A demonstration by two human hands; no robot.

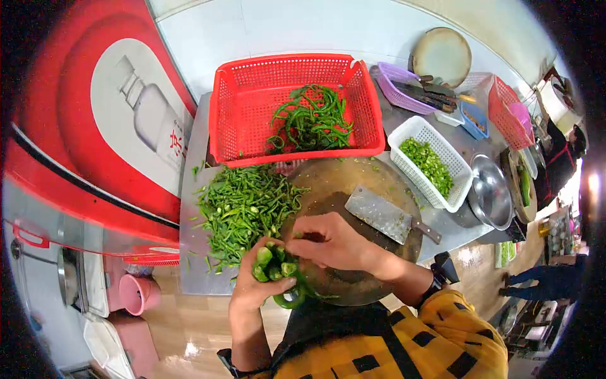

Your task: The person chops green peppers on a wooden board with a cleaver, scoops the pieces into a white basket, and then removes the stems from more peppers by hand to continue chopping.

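My left hand [248, 290] is wrapped round a bunch of long green peppers [275, 270], their thick ends upward and one curling below the palm. Just right of those ends, my right hand [334, 245] is closed in a pinch; whatever is between its fingertips, if anything, is too small to make out. Under both hands lies a round wooden chopping board [322, 189]. A cleaver [379, 213] rests flat on its right side, handle toward the lower right. Left of the board spreads a heap of green pepper pieces and stems [243, 211].
Behind the board stands a red basket [221, 136] with whole green peppers [315, 117]. To the right are a white basket [464, 192] of chopped peppers [426, 164], a steel bowl [491, 189] and a purple basket [388, 95]. Another person [555, 158] is at far right.
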